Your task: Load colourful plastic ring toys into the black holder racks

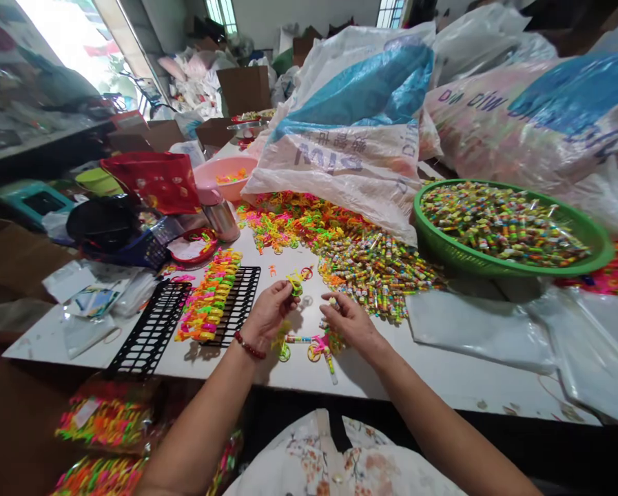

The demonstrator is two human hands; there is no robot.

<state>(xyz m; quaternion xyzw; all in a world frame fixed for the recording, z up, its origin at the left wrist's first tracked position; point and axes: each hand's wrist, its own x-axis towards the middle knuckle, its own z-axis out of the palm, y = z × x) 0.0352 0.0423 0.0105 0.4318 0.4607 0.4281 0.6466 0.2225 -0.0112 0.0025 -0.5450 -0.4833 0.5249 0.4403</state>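
Over the middle of the white table, my left hand (272,308), with a red bead bracelet on the wrist, pinches a small yellow-green plastic toy (295,281). To its right my right hand (351,322) has its fingers curled round a small pale piece at the fingertips, too small to make out. Between and below the hands lie a pink and yellow wheeled toy (317,348) and a candy tube (299,339). Beyond my right hand spreads a heap of candy tubes (378,272); behind it are loose coloured plastic toys (293,220).
Black racks (151,324) stand at the left, one beside a row of bright toys (213,293). A green basket (515,265) of candy tubes sits at the right, near flat clear bags (481,334). Large white and blue sacks (340,131) rise at the back. A steel flask (220,219) stands left.
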